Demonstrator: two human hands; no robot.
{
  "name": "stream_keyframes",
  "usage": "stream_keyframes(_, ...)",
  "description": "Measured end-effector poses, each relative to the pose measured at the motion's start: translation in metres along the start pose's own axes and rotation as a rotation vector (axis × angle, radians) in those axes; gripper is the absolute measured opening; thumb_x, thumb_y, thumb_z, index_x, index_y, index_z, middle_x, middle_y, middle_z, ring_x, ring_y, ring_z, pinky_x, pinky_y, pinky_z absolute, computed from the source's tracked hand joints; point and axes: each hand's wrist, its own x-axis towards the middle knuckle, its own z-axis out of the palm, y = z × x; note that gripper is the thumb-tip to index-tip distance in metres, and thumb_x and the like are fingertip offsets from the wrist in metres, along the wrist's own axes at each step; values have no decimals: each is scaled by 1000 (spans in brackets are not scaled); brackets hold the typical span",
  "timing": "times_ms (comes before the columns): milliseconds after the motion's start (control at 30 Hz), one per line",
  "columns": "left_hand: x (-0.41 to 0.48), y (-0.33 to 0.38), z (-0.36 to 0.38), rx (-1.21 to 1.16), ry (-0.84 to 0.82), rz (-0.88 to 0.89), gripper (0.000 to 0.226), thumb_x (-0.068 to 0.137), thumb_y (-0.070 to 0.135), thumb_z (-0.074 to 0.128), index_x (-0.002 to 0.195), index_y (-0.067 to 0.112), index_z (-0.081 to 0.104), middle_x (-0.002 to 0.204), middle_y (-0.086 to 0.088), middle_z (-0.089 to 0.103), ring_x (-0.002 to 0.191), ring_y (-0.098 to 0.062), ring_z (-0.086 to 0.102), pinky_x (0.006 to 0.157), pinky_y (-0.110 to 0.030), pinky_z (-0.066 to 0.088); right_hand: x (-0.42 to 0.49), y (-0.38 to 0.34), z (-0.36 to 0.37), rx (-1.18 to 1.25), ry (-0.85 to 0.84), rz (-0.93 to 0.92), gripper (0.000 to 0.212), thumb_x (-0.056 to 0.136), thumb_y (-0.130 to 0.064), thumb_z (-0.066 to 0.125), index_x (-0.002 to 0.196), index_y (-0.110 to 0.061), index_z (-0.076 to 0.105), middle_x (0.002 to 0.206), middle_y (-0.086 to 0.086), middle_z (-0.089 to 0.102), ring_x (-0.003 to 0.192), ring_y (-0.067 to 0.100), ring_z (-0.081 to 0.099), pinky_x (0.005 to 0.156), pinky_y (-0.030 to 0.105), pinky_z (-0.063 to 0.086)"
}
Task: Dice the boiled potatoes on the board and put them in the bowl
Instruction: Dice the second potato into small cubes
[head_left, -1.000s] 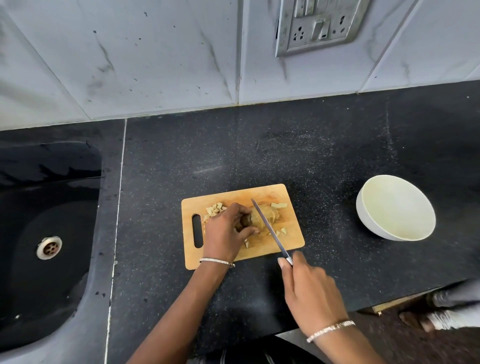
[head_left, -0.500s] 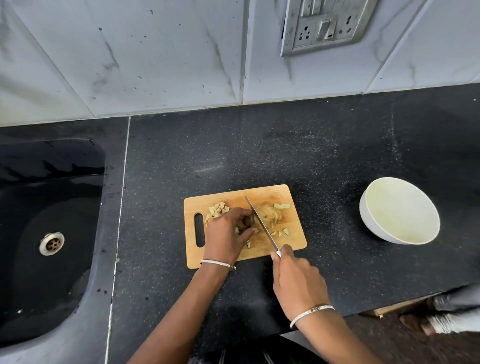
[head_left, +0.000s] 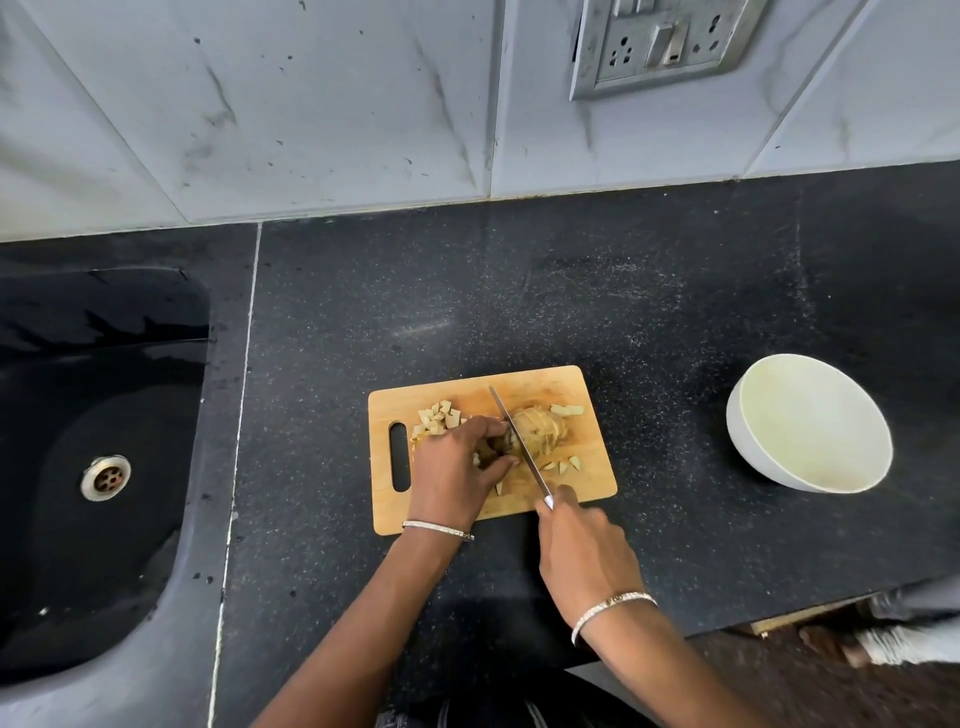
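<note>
A black sink (head_left: 104, 467) sits at the left of the dark counter (head_left: 519, 312), and a white bowl (head_left: 808, 423) stands well to the right of the wooden board (head_left: 467, 395) — nothing in it yet. On the board the left hand (head_left: 454, 475) curls its fingers over a partly sliced potato (head_left: 540, 426), while the right hand (head_left: 584, 551) is closed round a knife (head_left: 514, 441) laid across it. Diced pieces (head_left: 436, 418) lie by the handle slot — a few more near the front edge.

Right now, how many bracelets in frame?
2. One bracelet on the left wrist, over the near edge of the cutting board; the other bracelet on the right wrist, over the counter nearer the camera. Sleeves hide none.
</note>
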Motion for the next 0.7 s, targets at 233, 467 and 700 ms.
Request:
stream_keyframes(233,3,-2,0,-18,-40,-28,36,67,22,87,99,18,70,95,8,74,84,-11,70,77,-35,59,5,2,5,43,-16,16,33,104,-39,29,120,-16,47,105,11,66,101,37,64,68,39,46)
stream_keyframes(467,4,3,-1,-24,-23,-52,34,67,22,87,97,18,72,91,8,74,80,-8,69,77,-32,59,14,-3,8,31,-15,20,34,105,-37,28,124,-14,45,110,13,66,105,40,62,72,40,45)
stream_keyframes(700,4,1,-1,-65,-18,-57,35,65,22,88,96,17,72,92,9,74,81,-6,70,77,-33,59,5,6,12,-7,-44,22,35,105,-37,25,122,-15,46,111,12,66,104,37,63,70,38,43)
